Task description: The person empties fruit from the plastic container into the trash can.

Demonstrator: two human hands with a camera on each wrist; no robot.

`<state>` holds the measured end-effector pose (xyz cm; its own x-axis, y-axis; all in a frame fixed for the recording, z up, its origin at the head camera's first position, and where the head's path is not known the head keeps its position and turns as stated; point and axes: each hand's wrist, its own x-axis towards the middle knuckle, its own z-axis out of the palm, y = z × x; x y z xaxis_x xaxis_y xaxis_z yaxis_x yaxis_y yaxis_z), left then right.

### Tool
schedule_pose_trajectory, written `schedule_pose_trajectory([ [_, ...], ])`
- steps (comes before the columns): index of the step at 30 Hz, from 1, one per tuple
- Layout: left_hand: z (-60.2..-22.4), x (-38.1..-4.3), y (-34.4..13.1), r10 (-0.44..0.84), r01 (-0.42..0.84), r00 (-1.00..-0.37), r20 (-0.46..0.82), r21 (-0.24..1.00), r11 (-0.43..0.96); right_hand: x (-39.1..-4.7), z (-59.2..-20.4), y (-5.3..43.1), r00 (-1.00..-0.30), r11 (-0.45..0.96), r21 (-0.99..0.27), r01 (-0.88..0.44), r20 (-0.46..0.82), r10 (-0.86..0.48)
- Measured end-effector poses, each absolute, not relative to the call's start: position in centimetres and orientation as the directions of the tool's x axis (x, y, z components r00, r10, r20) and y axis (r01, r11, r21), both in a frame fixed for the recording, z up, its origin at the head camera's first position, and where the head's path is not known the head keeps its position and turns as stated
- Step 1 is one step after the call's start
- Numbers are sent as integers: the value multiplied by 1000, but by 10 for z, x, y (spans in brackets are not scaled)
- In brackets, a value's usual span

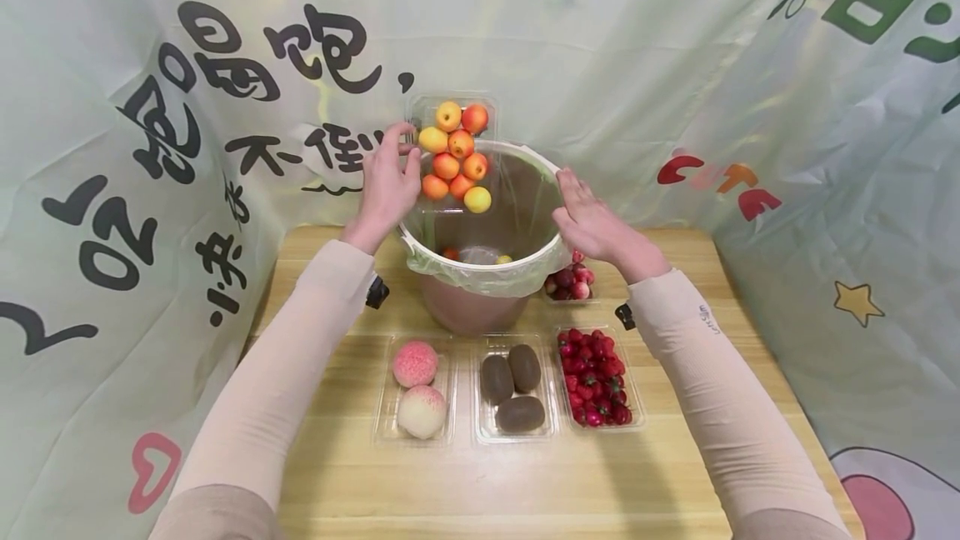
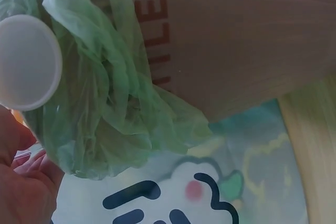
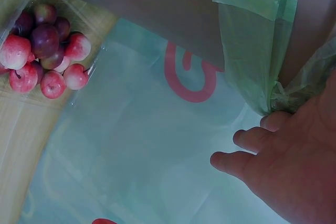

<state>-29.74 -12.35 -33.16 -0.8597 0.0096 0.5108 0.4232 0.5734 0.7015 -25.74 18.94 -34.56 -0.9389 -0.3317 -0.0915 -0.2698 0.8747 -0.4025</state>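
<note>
My left hand (image 1: 390,179) pinches the left edge of a clear plastic tray (image 1: 491,111) above the bin's back left rim. In it, small red-orange and yellow fruits (image 1: 460,143) lie; the tray tilts towards the bin's opening. The pinkish-brown bin (image 1: 472,311) has a white rim and a pale green liner bag (image 2: 100,103) folded over it. A few fruits (image 1: 504,259) show inside the bin. My right hand (image 1: 592,219) rests against the rim's right side, its fingers (image 3: 233,162) fairly straight beside the liner.
In front of the bin stand clear trays of two peaches (image 1: 422,412), three kiwis (image 1: 521,414) and strawberries (image 1: 595,377). To its right, behind my right forearm, is a tray of dark plums and pink-red fruits (image 3: 44,40). Printed cloth walls (image 1: 615,40) surround the wooden table (image 1: 487,490).
</note>
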Motion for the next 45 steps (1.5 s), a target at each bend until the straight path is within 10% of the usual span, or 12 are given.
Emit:
schedule_pose_trajectory([
  [45, -333, -292, -125, -12, 461, -830, 558, 698, 548, -258, -346, 190, -935, 871, -407, -277, -96, -342],
])
